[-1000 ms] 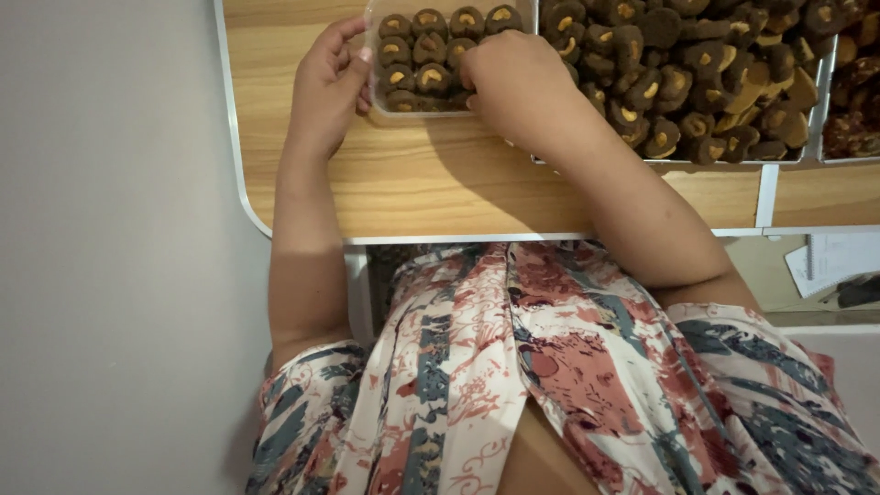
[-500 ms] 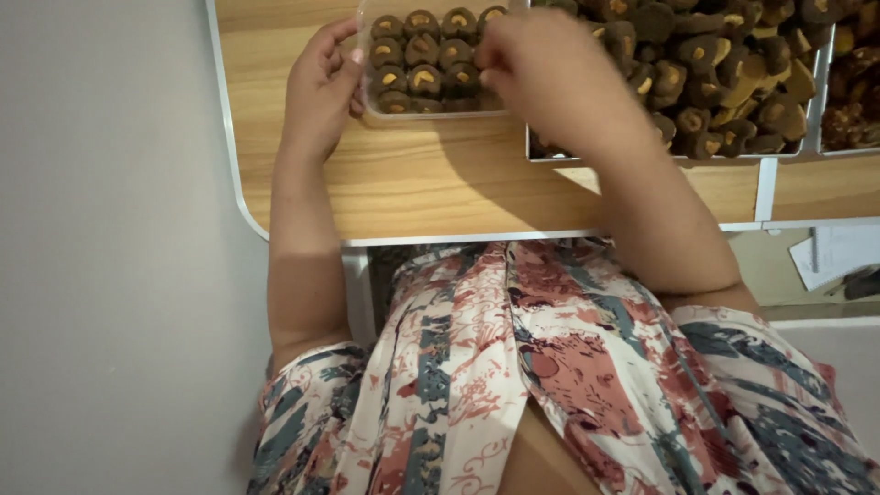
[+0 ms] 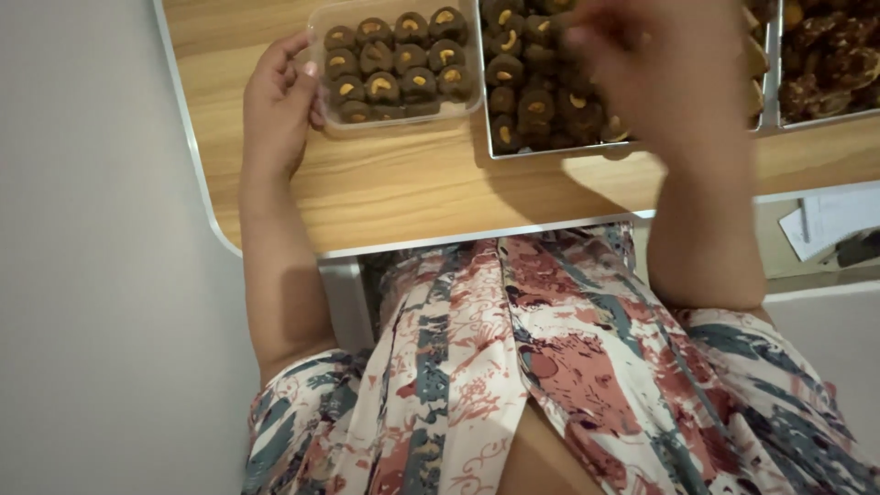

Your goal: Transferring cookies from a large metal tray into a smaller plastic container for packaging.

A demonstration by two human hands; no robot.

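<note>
A clear plastic container (image 3: 403, 117) filled with rows of dark round cookies (image 3: 396, 57), each topped with a pale nut, sits on the wooden table (image 3: 412, 188). My left hand (image 3: 278, 101) grips its left side. To its right stands a metal tray (image 3: 550, 149) heaped with the same dark cookies (image 3: 527, 82). My right hand (image 3: 665, 64) hovers over that tray, blurred by motion. Its fingers are curled over the heap, and I cannot tell whether they hold a cookie.
A second tray (image 3: 825, 117) with browner cookies stands at the far right. The table has a white rounded edge (image 3: 206, 220) at the left. Papers (image 3: 830, 225) lie lower down at the right. My patterned clothing fills the foreground.
My right hand has left the clear container and swung right over the heaped tray. The view has shifted, so the table sits further left. My left hand keeps its hold.
</note>
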